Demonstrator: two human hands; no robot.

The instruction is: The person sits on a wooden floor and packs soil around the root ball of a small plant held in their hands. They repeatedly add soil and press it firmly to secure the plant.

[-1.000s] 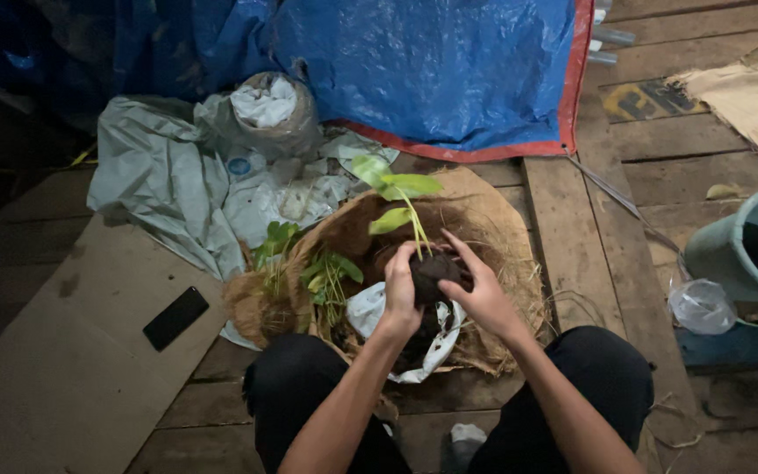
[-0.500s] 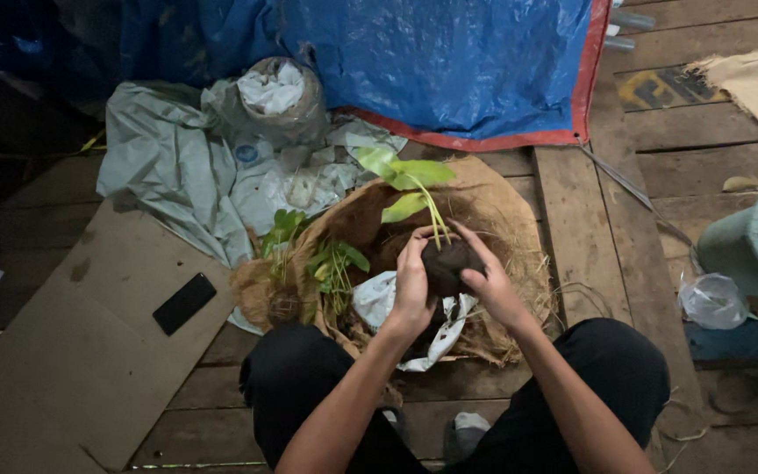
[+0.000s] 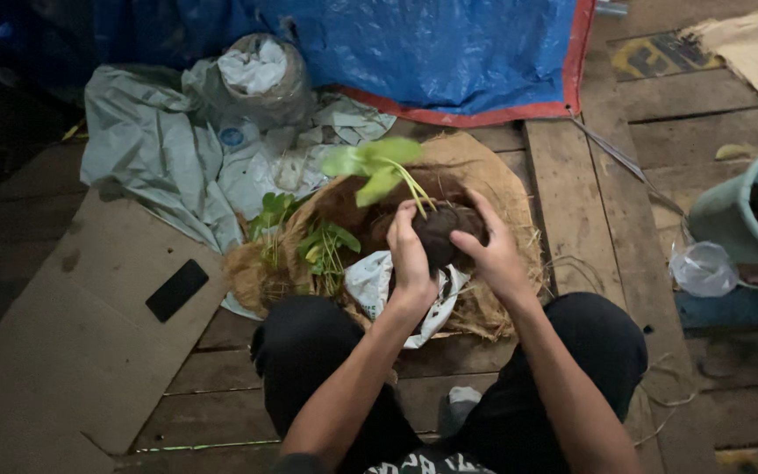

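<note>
Hands, left hand [image 3: 410, 254] and right hand [image 3: 489, 250], cupped a dark root ball [image 3: 443, 233], fingers pressed around it, above the coconut fibre mat [image 3: 493, 171].

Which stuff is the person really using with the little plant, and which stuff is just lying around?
In use:
- left hand and right hand, cupped around the dark soil ball
- seedling growing from that ball
- brown fibre mat underneath
- white plastic bag below the hands

Just lying about:
- black phone on the cardboard
- blue tarp
- teal bucket
- grey sheet
</note>
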